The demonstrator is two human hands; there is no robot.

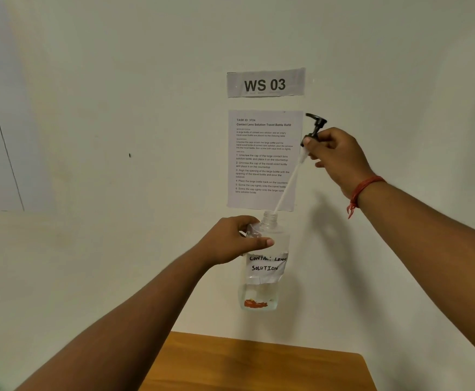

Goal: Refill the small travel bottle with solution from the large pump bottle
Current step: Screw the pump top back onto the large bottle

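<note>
My left hand (234,239) grips the shoulder of a clear large bottle (264,289), held upright in the air above the table. A paper label on the bottle reads "Contact Lens Solution". A little clear liquid lies at its bottom. My right hand (333,156) holds the black pump head (315,125) up and to the right of the bottle. The pump's white dip tube (287,182) slants down, its tip at the open bottle neck (270,217). The small travel bottle is not in view.
A wooden table (258,365) shows at the bottom, against a plain pale wall. Two sheets are taped to the wall: a "WS 03" sign (265,83) and an instruction sheet (261,159). A red thread is tied around my right wrist.
</note>
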